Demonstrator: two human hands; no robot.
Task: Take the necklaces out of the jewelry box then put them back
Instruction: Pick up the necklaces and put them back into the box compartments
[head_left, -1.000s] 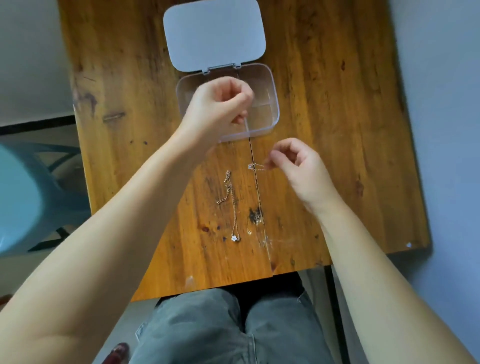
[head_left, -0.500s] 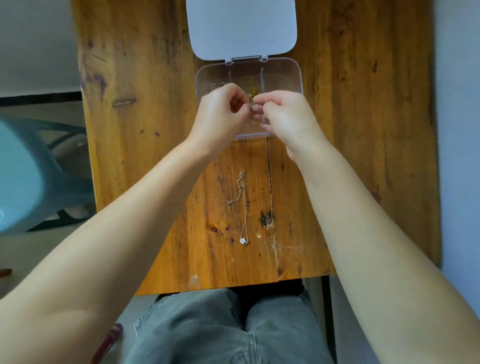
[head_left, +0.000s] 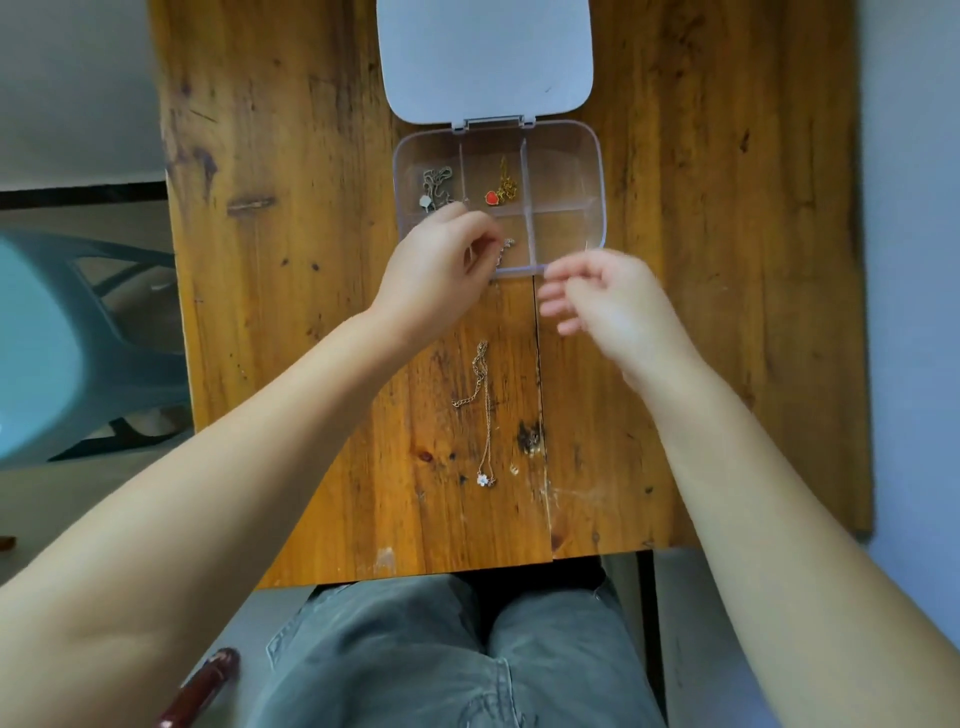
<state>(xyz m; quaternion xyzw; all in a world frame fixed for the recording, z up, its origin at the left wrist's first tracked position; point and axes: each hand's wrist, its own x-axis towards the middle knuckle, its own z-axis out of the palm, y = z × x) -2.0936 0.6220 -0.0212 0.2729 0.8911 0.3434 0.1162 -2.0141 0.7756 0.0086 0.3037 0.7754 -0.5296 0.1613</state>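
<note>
A clear jewelry box (head_left: 597, 171) with several compartments lies open on the wooden table, its lid (head_left: 485, 57) flat behind it. A silver necklace (head_left: 435, 188) lies in the far left compartment and a gold necklace with a red pendant (head_left: 501, 189) in the far middle one. My left hand (head_left: 441, 260) hovers over the near left compartment, fingertips pinched on a thin silver necklace (head_left: 505, 248) that dips into it. My right hand (head_left: 605, 296), blurred, is just in front of the box with fingers apart and nothing in it. A rose-gold necklace with a flower pendant (head_left: 485, 415) lies on the table nearer me.
The wooden table (head_left: 285, 312) has a seam down its middle and ends just above my lap. A teal plastic chair (head_left: 62, 353) stands to the left. A grey wall runs along the right side.
Both hands met over the box half a second ago. Since then my right hand has let go and pulled back toward me, while my left hand stays over the near left compartment with the necklace.
</note>
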